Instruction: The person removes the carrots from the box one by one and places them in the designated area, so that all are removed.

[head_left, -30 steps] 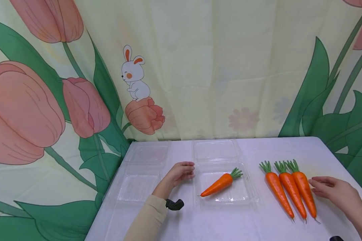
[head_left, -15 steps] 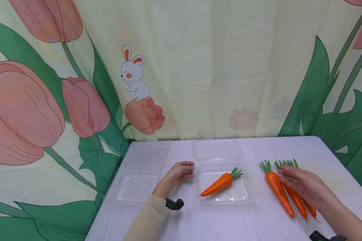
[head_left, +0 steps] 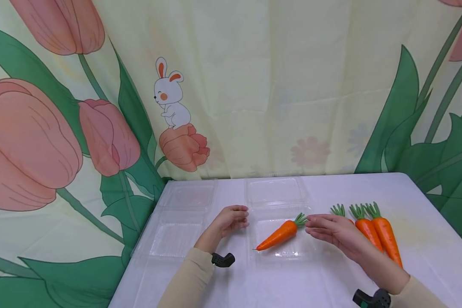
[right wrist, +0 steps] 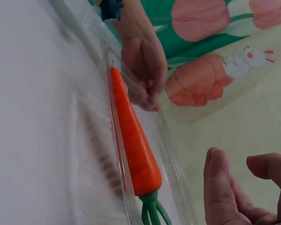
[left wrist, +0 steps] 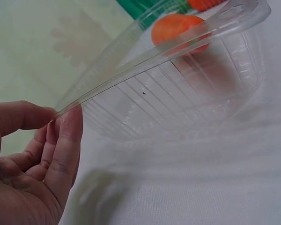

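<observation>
A clear plastic clamshell container point(head_left: 262, 226) lies unfolded on the table, its lid point(head_left: 276, 191) flat behind the tray. One orange carrot with a green top point(head_left: 280, 236) lies diagonally across the tray, its thin tip over the left rim. My left hand point(head_left: 230, 220) pinches that rim between thumb and fingers, as the left wrist view shows. Just right of the carrot's green top hovers my right hand point(head_left: 336, 233). Its fingers point(right wrist: 218, 187) and thumb are apart, with nothing between them. Part of the carrots behind it is hidden by this hand.
Another clear clamshell container point(head_left: 177, 239) lies unfolded at the left of the table point(head_left: 277, 286). Three carrots point(head_left: 386, 239) lie side by side on the right. A curtain printed with tulips and a rabbit point(head_left: 235, 85) hangs behind the table's back edge.
My right hand has moved left from beside the three carrots, passing over them, to the green top of the carrot in the container. The left hand has stayed at the rim.
</observation>
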### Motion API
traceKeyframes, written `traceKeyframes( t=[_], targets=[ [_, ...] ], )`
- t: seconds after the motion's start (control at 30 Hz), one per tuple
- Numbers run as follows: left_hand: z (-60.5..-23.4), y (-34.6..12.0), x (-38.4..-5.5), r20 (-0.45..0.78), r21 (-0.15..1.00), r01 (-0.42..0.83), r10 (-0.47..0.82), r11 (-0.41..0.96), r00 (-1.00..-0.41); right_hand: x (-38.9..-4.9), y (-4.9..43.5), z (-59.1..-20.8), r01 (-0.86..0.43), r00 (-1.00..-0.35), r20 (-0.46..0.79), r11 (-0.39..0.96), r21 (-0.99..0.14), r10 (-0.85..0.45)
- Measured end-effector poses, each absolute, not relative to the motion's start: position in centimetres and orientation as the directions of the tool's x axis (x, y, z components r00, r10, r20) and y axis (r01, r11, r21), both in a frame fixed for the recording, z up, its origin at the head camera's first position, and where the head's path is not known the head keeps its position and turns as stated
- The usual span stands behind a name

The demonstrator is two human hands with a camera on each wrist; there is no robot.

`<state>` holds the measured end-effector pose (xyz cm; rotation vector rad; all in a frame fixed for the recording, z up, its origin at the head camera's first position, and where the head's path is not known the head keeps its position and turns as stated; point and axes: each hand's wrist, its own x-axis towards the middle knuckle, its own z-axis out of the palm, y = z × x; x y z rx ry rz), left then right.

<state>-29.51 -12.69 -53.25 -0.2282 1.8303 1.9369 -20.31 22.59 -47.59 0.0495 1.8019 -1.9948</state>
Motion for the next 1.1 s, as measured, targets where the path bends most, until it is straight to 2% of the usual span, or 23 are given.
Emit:
traceKeyframes(
  t=[0.27,0.53,0.8,0.97,1.1],
  targets=[
    [-53.4,-12.6,-29.5,-0.431,0.898,-0.44,0.21,0.003,-0.878,-20.0,19.4,-48.2,0.473,-0.85,-0.374,-0.223,-0.852,-0.372],
    [-53.3,-12.6,-29.5,-0.431,0.899,-0.438,0.212,0.015,-0.877,-19.4,17.8,-48.4,0.602,-0.796,-0.532,-0.301,-0.739,-0.288],
    [-53.3,-12.6,-29.5,-0.429,0.899,-0.439,0.217,0.005,-0.877,-20.5,16.5,-49.7,0.631,-0.775,-0.554,-0.341,-0.697,-0.304],
    [-53.5,-12.7,-29.7,-0.422,0.902,-0.432,0.217,0.003,-0.88,-21.8,15.8,-50.7,0.625,-0.777,-0.513,-0.352,-0.696,-0.365],
    [-53.5,-12.6,-29.7,-0.424,0.902,-0.432,0.214,0.011,-0.88,-22.5,15.3,-51.2,0.609,-0.791,-0.517,-0.336,-0.719,-0.326]
  ],
)
